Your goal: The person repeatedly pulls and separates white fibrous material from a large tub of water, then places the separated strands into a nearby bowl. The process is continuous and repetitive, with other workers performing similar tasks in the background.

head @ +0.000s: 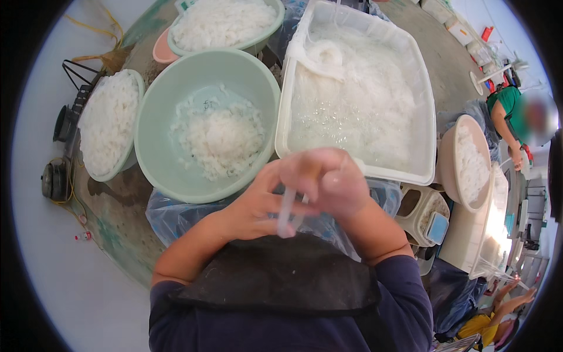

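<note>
In front of my chest, my left hand [259,204] has its fingers around a translucent white strip [286,211], which hangs in a narrow loop. My right hand [336,182], blurred and curled, is at the strip's upper end; its fingertips are hard to make out. Both hands are close together, just below the near rim of a white rectangular tub [356,163] with liquid and soft white stringy material [374,105] in it. Left of the tub, a large pale green basin [158,105] has a loose heap of white shreds [224,136] on its bottom.
Basins heaped with white material stand at the left [110,125], the top [222,22] and the right [470,163]. A beige plastic stool [413,207] is beside the tub. At the right, a person in green [503,105] and another in yellow [479,328] have their hands raised.
</note>
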The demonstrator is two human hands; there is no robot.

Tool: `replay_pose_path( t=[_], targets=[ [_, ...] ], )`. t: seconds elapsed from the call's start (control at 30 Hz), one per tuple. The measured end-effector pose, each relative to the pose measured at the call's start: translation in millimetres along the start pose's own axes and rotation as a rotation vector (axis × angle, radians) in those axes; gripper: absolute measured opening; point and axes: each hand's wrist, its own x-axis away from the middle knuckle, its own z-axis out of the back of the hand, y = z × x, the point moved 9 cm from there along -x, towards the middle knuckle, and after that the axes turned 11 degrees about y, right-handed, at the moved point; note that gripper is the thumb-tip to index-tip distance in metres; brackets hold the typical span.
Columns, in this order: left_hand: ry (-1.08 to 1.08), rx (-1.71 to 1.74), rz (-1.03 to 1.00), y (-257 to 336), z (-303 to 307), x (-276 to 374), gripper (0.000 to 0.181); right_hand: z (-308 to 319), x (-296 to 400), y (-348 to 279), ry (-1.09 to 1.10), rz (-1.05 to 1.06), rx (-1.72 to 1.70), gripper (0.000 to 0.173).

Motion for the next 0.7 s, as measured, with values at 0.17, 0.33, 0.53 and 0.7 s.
replay_pose_path(
  t=[0.17,0.33,0.53,0.7],
  targets=[
    [0.422,-0.239,0.219,-24,47,12,0.041,24,9,42,0.089,0.191,0.055,0.016],
    [0.313,-0.286,0.317,-40,45,21,0.04,21,10,57,-0.026,0.275,0.981,0.027],
    [0.457,0.333,0.552,-64,53,31,0.032,11,4,56,-0.062,0.211,0.735,0.023],
    [0.07,-0.592,0.199,-32,28,14,0.012,27,12,78,-0.258,-0.046,1.16,0.018]
  ],
)
